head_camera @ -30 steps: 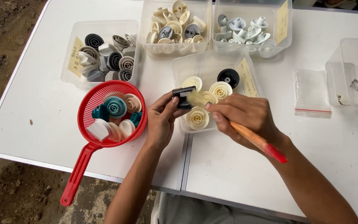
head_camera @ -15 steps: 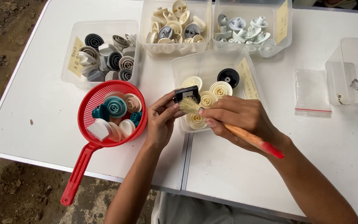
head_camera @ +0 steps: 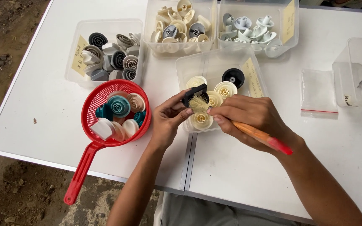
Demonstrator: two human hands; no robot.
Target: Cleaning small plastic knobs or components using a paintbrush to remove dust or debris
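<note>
My left hand (head_camera: 169, 121) pinches a small black plastic knob (head_camera: 192, 93) over the near edge of a clear box (head_camera: 214, 66). My right hand (head_camera: 250, 119) grips a paintbrush with an orange and red handle (head_camera: 261, 137); its pale bristles (head_camera: 198, 104) press against the knob. Inside that box lie several cream round knobs (head_camera: 225, 88) and one black one (head_camera: 233, 76).
A red strainer (head_camera: 89, 108) with teal, white and beige knobs sits left of my hands, its handle over the table edge. Three clear boxes of grey, cream and pale blue knobs stand behind. An empty clear box (head_camera: 359, 71) and a small plastic bag (head_camera: 317, 93) lie at right.
The brush has shifted slightly left and down across the black knob; both hands stay above the box's near edge.
</note>
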